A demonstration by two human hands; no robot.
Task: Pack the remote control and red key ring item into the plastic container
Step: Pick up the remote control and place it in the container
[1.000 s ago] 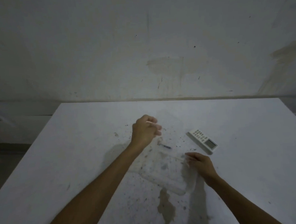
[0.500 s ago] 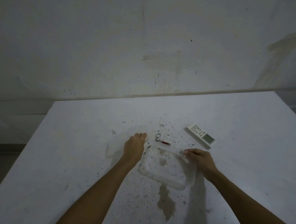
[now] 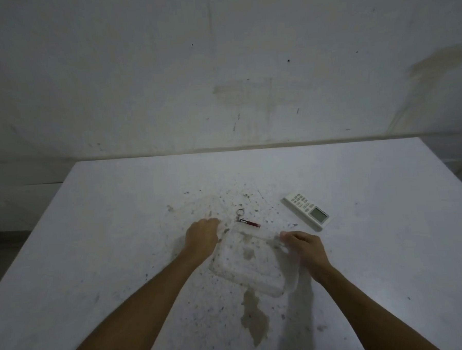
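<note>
A clear plastic container (image 3: 292,278) sits open at the table's middle. My right hand (image 3: 304,248) pinches its right rim. The clear lid (image 3: 199,208) lies flat on the table just behind and left of the container. My left hand (image 3: 202,236) rests at the lid's near edge with its fingers curled on it. The red key ring item (image 3: 250,223) lies on the table right behind the container, its metal ring pointing away from me. A white remote control (image 3: 307,215) with a small screen lies at an angle to the right, past my right hand.
The white table (image 3: 108,248) is speckled with dark spots, and a brown stain (image 3: 255,320) lies near me in front of the container. A stained wall stands just behind the table's far edge. The floor drops off on the left.
My left hand came down from above the table with the lid and set it to the container's left. My right hand stayed on the container's rim.
</note>
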